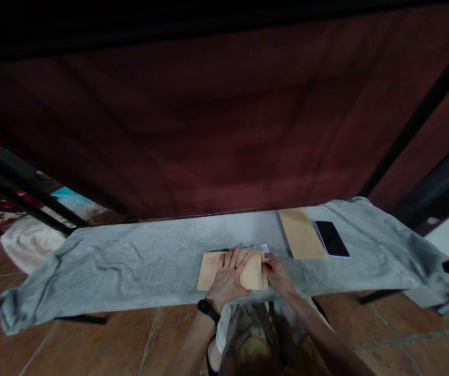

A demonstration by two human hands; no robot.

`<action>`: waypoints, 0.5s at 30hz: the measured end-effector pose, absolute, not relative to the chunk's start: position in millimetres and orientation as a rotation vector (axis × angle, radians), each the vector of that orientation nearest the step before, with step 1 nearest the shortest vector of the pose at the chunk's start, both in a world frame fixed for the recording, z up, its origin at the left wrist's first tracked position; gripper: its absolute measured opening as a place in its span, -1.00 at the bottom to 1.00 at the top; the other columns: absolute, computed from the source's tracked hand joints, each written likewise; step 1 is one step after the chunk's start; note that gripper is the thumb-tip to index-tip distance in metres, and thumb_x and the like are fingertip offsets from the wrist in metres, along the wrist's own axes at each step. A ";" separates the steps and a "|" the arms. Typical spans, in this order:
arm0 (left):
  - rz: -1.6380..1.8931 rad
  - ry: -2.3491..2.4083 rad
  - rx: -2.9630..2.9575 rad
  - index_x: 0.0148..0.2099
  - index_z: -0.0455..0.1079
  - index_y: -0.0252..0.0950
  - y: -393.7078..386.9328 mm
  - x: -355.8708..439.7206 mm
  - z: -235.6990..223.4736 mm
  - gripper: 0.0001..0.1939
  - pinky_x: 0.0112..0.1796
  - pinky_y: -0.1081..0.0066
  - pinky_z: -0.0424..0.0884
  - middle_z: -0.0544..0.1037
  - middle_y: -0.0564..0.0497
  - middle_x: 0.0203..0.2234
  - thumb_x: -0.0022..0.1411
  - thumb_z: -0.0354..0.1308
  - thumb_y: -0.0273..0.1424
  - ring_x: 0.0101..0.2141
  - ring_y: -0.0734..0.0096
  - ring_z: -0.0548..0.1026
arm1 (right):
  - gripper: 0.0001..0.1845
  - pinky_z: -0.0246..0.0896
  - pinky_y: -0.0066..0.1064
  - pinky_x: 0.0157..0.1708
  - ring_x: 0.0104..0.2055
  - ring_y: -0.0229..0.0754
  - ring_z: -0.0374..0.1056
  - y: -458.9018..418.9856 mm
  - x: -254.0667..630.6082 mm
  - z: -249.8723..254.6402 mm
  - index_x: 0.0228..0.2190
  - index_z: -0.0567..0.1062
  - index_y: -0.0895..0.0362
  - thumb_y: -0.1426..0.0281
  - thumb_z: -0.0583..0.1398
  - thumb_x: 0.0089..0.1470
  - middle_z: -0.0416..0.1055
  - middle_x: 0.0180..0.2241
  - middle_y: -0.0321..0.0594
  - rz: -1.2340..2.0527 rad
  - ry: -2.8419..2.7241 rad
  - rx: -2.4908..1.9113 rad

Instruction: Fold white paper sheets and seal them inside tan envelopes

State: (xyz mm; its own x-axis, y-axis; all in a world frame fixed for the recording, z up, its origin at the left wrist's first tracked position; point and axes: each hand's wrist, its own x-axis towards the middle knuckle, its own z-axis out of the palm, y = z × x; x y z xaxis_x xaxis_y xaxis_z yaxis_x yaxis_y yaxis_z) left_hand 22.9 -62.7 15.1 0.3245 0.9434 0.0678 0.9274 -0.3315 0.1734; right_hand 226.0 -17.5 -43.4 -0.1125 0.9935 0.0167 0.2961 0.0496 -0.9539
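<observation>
A tan paper envelope (pixel 208 271) lies flat near the front edge of the cloth-covered bench. Across its middle my left hand (pixel 230 277) rests palm down, fingers spread, a dark band on the wrist. At the envelope's right end, my right hand (pixel 277 274) has its fingers curled and pinched on the edge. A bit of white paper (pixel 262 247) shows behind the envelope's far side. What lies under my left palm is hidden.
To the right, a second tan envelope (pixel 302 235) lies beside a phone (pixel 332 238) with a dark screen. Grey cloth (pixel 149 261) covers the long bench. Dark red fabric (pixel 224 130) hangs behind it, and a black bar (pixel 416 120) slants at the right.
</observation>
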 end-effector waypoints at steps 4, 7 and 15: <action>0.221 1.774 2.491 0.47 -0.10 -0.10 -62.0 22.5 12.7 0.31 0.28 -0.21 -0.11 0.01 -0.26 0.41 -0.22 0.45 0.10 0.34 -0.25 0.05 | -0.73 0.36 -0.21 -0.12 -0.20 -0.05 0.43 -21.9 232.7 -36.5 -0.17 0.46 0.06 0.29 0.15 0.06 0.51 -0.24 -0.14 0.870 -1.572 -1.369; 0.216 1.802 2.481 0.47 -0.11 -0.09 -60.6 22.3 10.9 0.32 0.28 -0.27 -0.19 0.03 -0.26 0.41 -0.23 0.44 0.13 0.35 -0.26 0.05 | -0.80 0.35 -0.24 -0.13 -0.23 -0.08 0.43 -25.5 232.9 -32.0 -0.25 0.49 0.04 0.32 0.10 0.12 0.49 -0.27 -0.16 0.789 -1.624 -1.357; 0.171 1.773 2.422 0.48 -0.16 -0.12 -56.6 26.5 12.1 0.34 0.28 -0.31 -0.26 0.01 -0.30 0.41 -0.22 0.42 0.14 0.38 -0.24 -0.06 | -0.72 0.37 -0.20 -0.11 -0.17 -0.05 0.42 -32.4 229.7 -26.6 -0.10 0.46 0.07 0.35 0.09 0.16 0.47 -0.20 -0.13 0.675 -1.681 -1.370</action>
